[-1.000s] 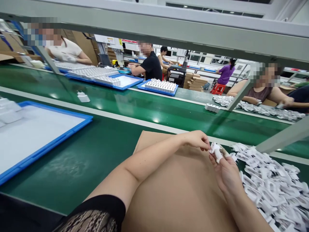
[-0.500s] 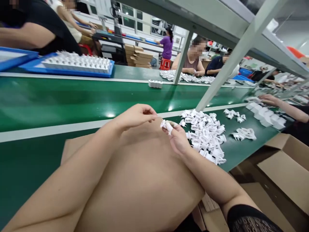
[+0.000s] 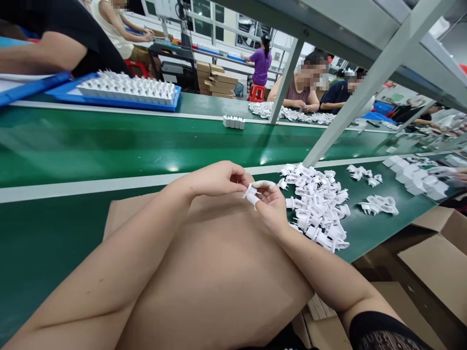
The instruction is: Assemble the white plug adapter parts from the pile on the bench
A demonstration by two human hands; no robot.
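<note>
Above a cardboard box (image 3: 219,272), my right hand (image 3: 272,204) pinches a small white plastic plug piece (image 3: 251,193) between thumb and forefinger. Pale coverings wrap those two fingertips. My left hand (image 3: 226,179) meets it from the other side, its thumb and fingertips closed at the piece's left edge. Fingers partly hide the piece, so its details are hard to make out. Just right of my right hand lies a heap of similar white plug pieces (image 3: 315,204), some with thin pins showing.
Beyond the box runs a green conveyor belt (image 3: 146,150) carrying a short white block row (image 3: 234,122). A blue tray (image 3: 120,102) holds white pieces. A slanted metal post (image 3: 343,107) rises behind the heap. Open cartons (image 3: 434,257) stand at right; co-workers sit across the line.
My left hand has come in to the plug piece, its fingertips now closed at it. The piece has turned in my right fingers. The whole view has shifted slightly.
</note>
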